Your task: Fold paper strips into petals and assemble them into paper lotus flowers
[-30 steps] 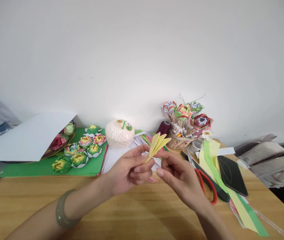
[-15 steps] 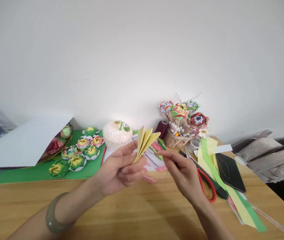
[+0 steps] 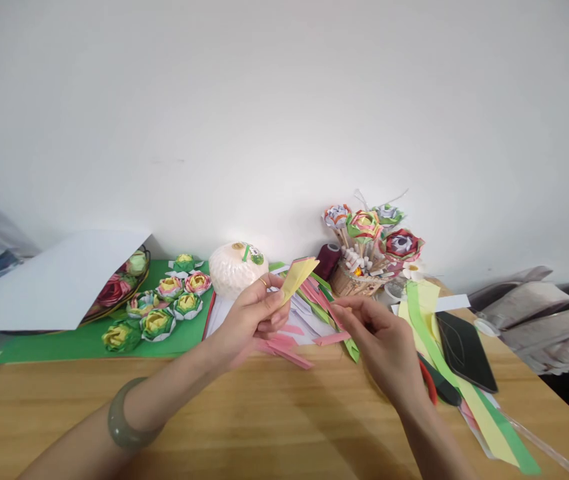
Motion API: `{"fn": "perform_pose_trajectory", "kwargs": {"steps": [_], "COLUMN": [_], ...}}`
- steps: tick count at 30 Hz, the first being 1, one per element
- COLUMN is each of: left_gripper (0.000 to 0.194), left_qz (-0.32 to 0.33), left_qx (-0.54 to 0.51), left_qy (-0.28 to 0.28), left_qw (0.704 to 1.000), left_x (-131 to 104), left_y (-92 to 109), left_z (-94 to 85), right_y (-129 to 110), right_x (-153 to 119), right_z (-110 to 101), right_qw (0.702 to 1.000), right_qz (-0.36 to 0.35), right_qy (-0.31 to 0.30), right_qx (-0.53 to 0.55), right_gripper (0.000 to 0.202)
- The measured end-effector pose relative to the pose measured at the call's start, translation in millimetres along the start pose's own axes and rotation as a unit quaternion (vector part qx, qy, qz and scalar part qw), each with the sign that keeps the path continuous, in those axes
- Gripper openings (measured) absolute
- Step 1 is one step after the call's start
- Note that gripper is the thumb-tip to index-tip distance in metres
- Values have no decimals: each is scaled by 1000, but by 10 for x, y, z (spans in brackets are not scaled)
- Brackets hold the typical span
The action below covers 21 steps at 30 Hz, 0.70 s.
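Folded yellow paper pieces (image 3: 298,276) are pinched between the thumb and fingers of my left hand (image 3: 251,319), above the wooden table. To their right, my right hand (image 3: 381,340) has its fingers closed, and whatever they hold is too small to make out. Behind and between the hands lie pink folded strips (image 3: 289,353), with white and green ones. Several paper flowers (image 3: 157,323) rest on a green sheet (image 3: 77,343) at the left.
A white textured lantern-like ball (image 3: 234,270), a dark thread spool (image 3: 329,257) and a basket (image 3: 351,283) of paper flowers stand near the wall. Partly hidden scissors (image 3: 429,380), long paper strips (image 3: 484,413) and a black phone-like slab (image 3: 467,350) lie right.
The yellow pieces have turned and their fanned layers now look closer together. My right hand has shifted slightly right, and the view has moved a little.
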<state>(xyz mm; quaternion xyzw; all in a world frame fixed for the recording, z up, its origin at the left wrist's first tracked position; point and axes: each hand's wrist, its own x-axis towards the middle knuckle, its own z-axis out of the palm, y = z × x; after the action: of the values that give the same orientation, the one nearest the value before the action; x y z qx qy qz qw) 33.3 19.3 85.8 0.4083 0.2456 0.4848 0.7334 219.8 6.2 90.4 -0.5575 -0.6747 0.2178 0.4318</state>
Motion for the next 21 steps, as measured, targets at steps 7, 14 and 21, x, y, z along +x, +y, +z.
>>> {"fn": "perform_pose_trajectory", "kwargs": {"steps": [7, 14, 21], "left_gripper": [13, 26, 41], "left_qz": [10, -2, -29], "left_qx": [92, 100, 139], "left_qy": [5, 9, -1], "left_qw": [996, 995, 990], "left_x": [54, 57, 81], "left_y": [-175, -204, -197], "left_z": [-18, -47, -40], "right_y": [-198, -116, -73], "right_x": [-48, 92, 92], "right_z": [69, 124, 120], "right_qw": [994, 981, 984], "right_qz": [-58, -133, -5], "right_qy": [-92, -98, -176], "right_qx": [-10, -105, -1], "right_gripper": [17, 14, 16]}}
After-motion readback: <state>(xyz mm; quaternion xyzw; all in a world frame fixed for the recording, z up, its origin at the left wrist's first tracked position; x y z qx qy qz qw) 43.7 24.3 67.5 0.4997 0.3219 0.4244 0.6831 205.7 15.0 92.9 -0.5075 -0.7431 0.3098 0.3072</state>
